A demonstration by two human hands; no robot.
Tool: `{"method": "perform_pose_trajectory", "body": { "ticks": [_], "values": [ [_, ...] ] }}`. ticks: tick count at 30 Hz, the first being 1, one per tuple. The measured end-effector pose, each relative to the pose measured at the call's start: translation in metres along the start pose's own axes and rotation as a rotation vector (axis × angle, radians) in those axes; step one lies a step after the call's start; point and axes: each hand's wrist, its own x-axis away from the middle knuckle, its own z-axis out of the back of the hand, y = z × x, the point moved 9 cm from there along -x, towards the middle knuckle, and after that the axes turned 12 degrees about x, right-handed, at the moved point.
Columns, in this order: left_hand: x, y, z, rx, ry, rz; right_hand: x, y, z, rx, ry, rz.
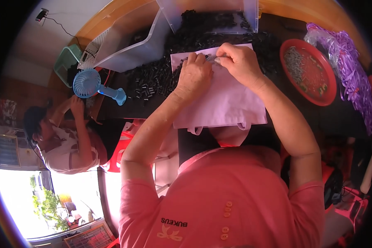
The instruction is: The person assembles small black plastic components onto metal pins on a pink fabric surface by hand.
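A pale pink cloth bag (223, 99) lies flat at the table's near edge, its handles hanging toward me. My left hand (194, 76) rests on its far left part, fingers bent and close together around something hidden beneath them. Across from it, my right hand (239, 64) is closed in a pinch, thumb against forefinger, near the left fingertips. Small dark pieces (211, 57) show between the two hands; what each hand grips is too small to make out. Many short black tubes (149, 80) are heaped on the table left of and beyond the bag.
A red round tray (328, 89) with small silvery pieces stands at right, beside purple ribbons (353, 78). Clear plastic bins (120, 58) stand at the back. A blue handheld fan (87, 84) lies at left, near a green basket (62, 62). Another person (70, 149) sits at left.
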Motion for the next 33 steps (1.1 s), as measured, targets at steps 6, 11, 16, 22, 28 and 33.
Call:
{"method": "perform_pose_trajectory", "body": {
  "ticks": [6, 11, 16, 22, 28, 33],
  "values": [
    [0.007, 0.002, 0.008, 0.125, 0.009, 0.007, 0.000, 0.001, 0.002, -0.016, -0.030, -0.042],
    [0.009, 0.001, 0.011, 0.128, 0.011, -0.008, 0.000, -0.007, 0.006, -0.011, -0.001, 0.010],
    [0.005, 0.008, -0.001, 0.074, -0.006, 0.004, 0.001, -0.006, 0.005, -0.009, 0.018, 0.020],
    [0.003, 0.011, -0.001, -0.006, 0.031, 0.009, 0.000, -0.002, 0.007, 0.009, 0.009, -0.024],
    [0.002, 0.012, 0.026, 0.226, 0.187, 0.053, -0.002, 0.009, 0.002, -0.048, -0.087, -0.124],
    [0.006, 0.011, 0.033, 0.337, 0.262, 0.012, 0.010, 0.014, -0.027, -0.419, -0.488, -0.384]
  ]
}}
